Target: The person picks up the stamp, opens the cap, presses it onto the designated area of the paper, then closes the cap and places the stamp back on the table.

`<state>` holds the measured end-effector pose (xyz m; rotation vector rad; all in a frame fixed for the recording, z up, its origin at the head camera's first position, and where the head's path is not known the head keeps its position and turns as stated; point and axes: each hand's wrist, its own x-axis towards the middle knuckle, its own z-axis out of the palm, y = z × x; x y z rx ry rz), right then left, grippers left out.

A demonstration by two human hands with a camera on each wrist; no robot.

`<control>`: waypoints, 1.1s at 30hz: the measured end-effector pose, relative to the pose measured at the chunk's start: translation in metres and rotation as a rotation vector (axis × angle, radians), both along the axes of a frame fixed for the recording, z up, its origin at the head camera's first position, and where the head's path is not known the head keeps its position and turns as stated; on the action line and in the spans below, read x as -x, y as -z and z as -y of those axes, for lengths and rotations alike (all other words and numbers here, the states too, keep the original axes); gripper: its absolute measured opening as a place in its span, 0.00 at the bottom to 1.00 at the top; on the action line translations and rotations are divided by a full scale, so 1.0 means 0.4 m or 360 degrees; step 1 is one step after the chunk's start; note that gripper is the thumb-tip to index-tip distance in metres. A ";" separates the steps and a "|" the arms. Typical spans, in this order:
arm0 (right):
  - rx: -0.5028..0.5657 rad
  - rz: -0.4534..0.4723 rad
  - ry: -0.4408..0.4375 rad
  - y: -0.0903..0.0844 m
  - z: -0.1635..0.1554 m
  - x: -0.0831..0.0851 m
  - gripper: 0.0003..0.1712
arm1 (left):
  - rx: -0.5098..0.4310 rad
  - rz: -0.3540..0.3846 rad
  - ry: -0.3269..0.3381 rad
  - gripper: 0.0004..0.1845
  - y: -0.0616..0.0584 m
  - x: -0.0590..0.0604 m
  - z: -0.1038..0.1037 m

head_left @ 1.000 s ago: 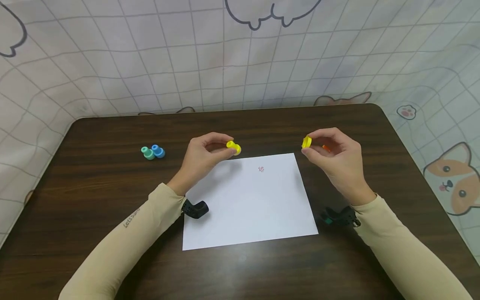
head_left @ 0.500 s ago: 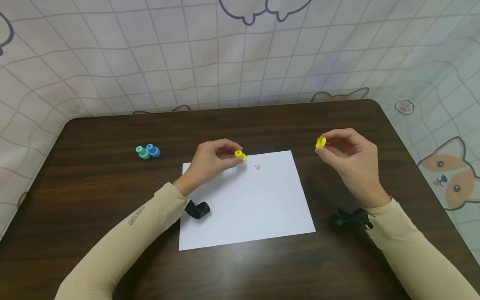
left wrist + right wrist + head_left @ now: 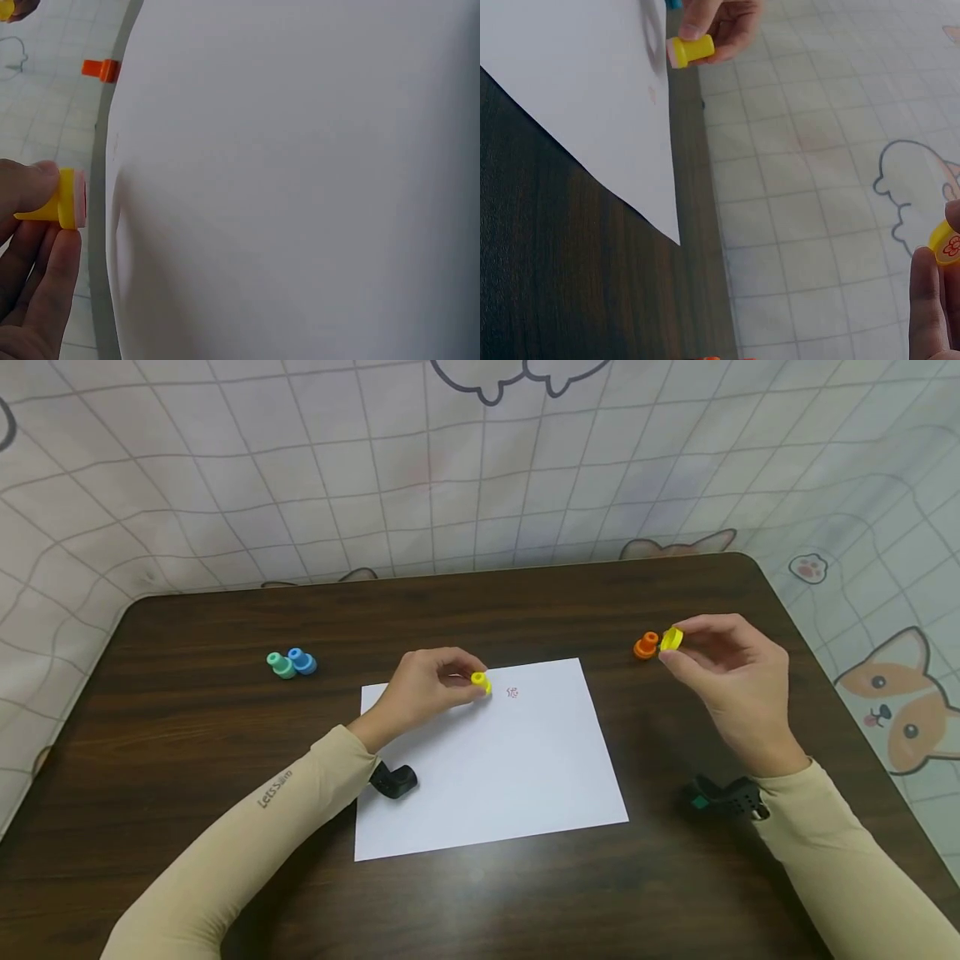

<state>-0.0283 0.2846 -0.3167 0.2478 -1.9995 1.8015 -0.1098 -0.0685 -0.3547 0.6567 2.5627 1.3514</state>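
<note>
My left hand point(image 3: 427, 689) pinches a small yellow stamp point(image 3: 481, 682) by its knob, above the far part of a white sheet of paper point(image 3: 495, 768). In the left wrist view the stamp's pink face point(image 3: 80, 199) is uncovered and apart from the paper. A small red print point(image 3: 512, 692) lies on the sheet just right of the stamp. Between thumb and fingertips, my right hand point(image 3: 738, 689) holds the round yellow cap point(image 3: 671, 639), off to the right of the paper. A red flower shows on the cap in the right wrist view.
An orange stamp point(image 3: 645, 647) stands on the dark wooden table point(image 3: 187, 718), close by the yellow cap. Toward the left stand a green stamp point(image 3: 281, 666) and a blue stamp point(image 3: 302, 661), side by side. A gridded cloth point(image 3: 337, 477) hangs behind the table.
My left hand has brought the yellow stamp right and nearer, over the paper beside the print. My right hand has moved right with the cap, uncovering the orange stamp.
</note>
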 end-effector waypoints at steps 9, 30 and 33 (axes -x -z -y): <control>-0.0005 0.0014 0.0065 0.002 -0.010 0.005 0.20 | 0.0065 0.0008 0.0030 0.14 0.006 -0.001 0.000; 0.0052 -0.0015 0.0032 0.018 -0.021 0.007 0.21 | 0.0225 -0.0037 0.0083 0.14 0.014 0.004 -0.006; 0.0056 -0.0007 0.0038 0.017 -0.024 0.007 0.21 | 0.0254 -0.0066 0.0092 0.14 0.009 0.002 -0.012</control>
